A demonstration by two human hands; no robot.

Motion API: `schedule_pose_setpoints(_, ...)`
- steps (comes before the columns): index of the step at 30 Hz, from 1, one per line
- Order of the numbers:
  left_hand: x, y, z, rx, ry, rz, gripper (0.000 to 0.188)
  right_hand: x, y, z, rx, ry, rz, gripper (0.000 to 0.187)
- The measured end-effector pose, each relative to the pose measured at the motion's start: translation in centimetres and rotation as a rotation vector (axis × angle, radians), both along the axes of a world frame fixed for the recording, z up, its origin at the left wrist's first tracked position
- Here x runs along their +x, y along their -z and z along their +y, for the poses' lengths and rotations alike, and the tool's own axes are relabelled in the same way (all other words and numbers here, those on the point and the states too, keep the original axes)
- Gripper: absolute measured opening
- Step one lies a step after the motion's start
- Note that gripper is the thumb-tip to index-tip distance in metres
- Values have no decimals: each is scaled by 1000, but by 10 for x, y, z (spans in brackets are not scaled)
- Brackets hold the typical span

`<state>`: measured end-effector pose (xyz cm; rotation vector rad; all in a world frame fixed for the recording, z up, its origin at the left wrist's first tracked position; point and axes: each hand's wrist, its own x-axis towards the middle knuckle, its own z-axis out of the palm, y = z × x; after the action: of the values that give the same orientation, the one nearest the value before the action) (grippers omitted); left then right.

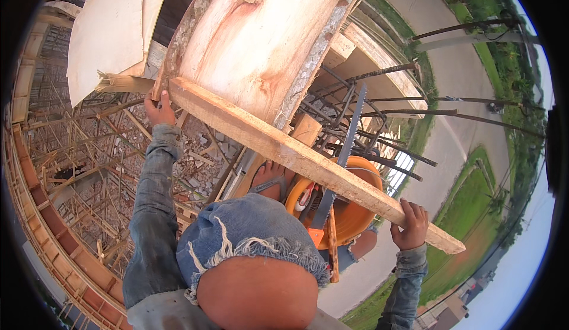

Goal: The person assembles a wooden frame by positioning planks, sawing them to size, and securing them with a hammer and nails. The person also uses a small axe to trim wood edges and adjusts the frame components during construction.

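A long squared wooden beam (pixel 284 147) slants across the near end of a wide wooden panel (pixel 249 39) with bark-like side strips. At the beam's upper left end, my left hand (pixel 160 112) grips the corner where beam and panel edge meet; some of its fingers are hidden underneath. Near the lower right end, my right hand (pixel 410 226) is wrapped round the beam. Below the beam, an orange bucket-like container (pixel 370 179) holds a handsaw (pixel 323 211) with an orange handle, its blade pointing up past the beam. A wooden tool handle (pixel 333 250) leans out beside it.
Bent plywood sheets (pixel 112 27) lie at the upper left. Dark steel bars (pixel 385 113) stick out at right. Below left, wooden props stand over rubble (pixel 195 164). My sandalled foot (pixel 272 179) rests on a narrow plank. A road (pixel 456 140) lies far below at right.
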<state>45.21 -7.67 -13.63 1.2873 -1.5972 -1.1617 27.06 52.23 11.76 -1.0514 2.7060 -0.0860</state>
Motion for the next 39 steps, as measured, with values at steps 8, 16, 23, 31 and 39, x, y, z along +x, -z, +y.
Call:
schedule_pose_setpoints(8, -41, -55, 26, -456, 152, -296, 58, 1, 0, 1, -14, -10, 54, 61)
schedule_pose_setpoints(16, -41, -55, 48, -589, 707, -332, 60, 2, 5, -9, 26, -14, 64, 63)
schedule_pose_setpoints(23, -49, -102, 59, -908, 1201, -464, 77, -2, -11, 2, -79, -47, 167, 60)
schedule_pose_setpoints(31, -58, -80, 51, -936, 1086, -454, 74, -15, -38, -1, -106, -76, 182, 60)
schedule_pose_setpoints(39, -21, -36, 112, -673, 430, -307, 84, 8, -11, 10, -42, -16, 128, 57)
